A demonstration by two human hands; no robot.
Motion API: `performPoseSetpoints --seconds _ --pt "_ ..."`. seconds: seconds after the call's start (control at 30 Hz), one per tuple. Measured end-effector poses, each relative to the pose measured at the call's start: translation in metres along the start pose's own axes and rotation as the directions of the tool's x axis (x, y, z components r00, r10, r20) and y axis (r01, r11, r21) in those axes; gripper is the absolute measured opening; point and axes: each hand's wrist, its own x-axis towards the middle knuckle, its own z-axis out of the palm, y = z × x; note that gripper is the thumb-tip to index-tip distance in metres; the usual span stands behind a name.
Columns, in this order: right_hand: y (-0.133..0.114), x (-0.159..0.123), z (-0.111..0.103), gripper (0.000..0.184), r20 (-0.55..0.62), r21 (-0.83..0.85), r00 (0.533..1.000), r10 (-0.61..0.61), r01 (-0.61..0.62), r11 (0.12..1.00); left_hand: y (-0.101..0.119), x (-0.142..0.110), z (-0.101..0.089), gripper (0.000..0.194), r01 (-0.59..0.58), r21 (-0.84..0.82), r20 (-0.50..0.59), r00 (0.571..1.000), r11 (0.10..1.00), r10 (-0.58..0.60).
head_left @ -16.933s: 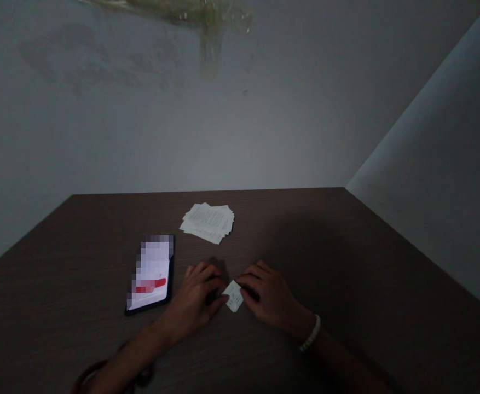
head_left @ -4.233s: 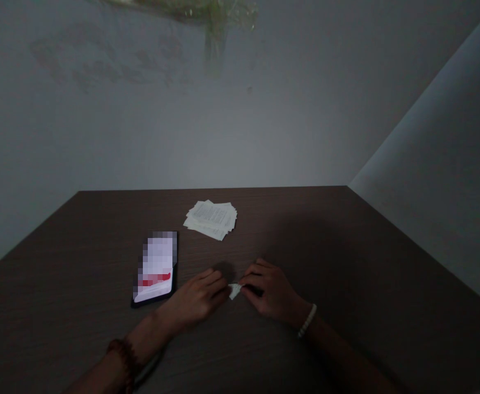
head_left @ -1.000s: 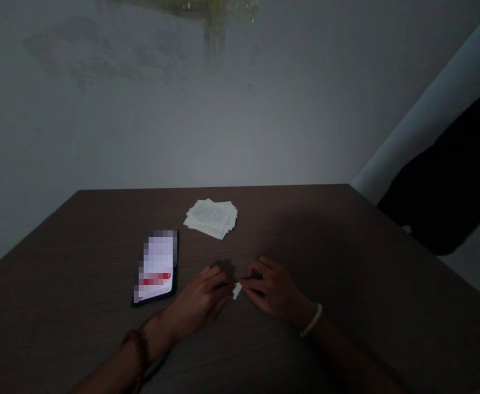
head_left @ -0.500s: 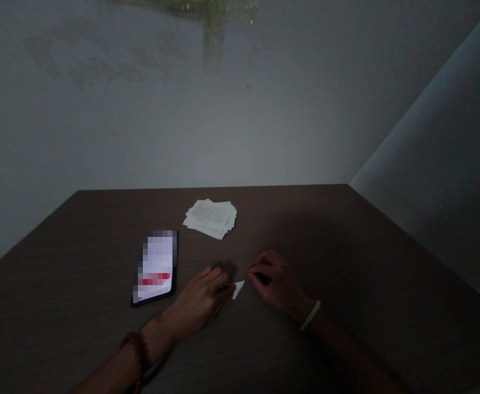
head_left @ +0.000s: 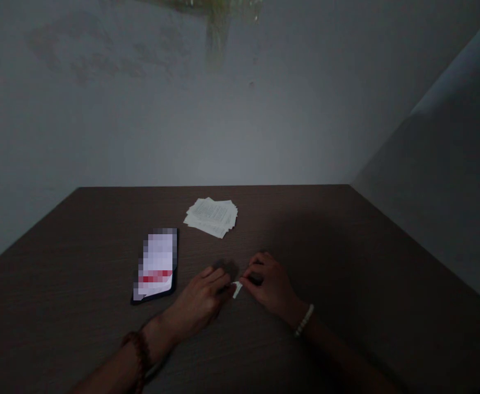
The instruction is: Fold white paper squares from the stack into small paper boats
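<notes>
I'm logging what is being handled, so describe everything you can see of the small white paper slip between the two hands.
The small white paper slip looks thin, with straight edges, and shows as a narrow, slanting shape. It may be folded, but its layers are too small to make out. The left hand seems to hold its left end, which the fingers hide; the right hand appears to pinch its upper right corner. Whether it touches the brown tabletop is unclear.
</notes>
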Motion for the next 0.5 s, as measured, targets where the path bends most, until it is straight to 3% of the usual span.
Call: performPoseSetpoints --seconds 0.13,0.27,0.37,0.5 --pt "0.002 0.000 0.000 0.004 0.042 -0.034 0.990 -0.131 0.132 0.991 0.001 0.000 -0.002 0.017 -0.001 -0.008 -0.052 0.999 1.000 0.001" --pt "0.000 -0.001 -0.005 0.021 0.167 -0.110 0.941 -0.293 0.314 0.943 0.003 0.000 -0.001 0.021 0.007 -0.032 -0.091 0.996 0.999 -0.010" --pt "-0.003 -0.003 -0.010 0.027 0.224 -0.162 0.924 -0.310 0.349 0.923 0.003 0.000 0.000 0.023 0.008 -0.043 -0.099 0.995 0.999 -0.012" --pt "-0.005 -0.007 -0.009 0.027 0.223 -0.200 0.937 -0.268 0.313 0.928 0.002 -0.002 0.002 0.020 0.030 -0.082 -0.117 0.992 0.996 -0.039"
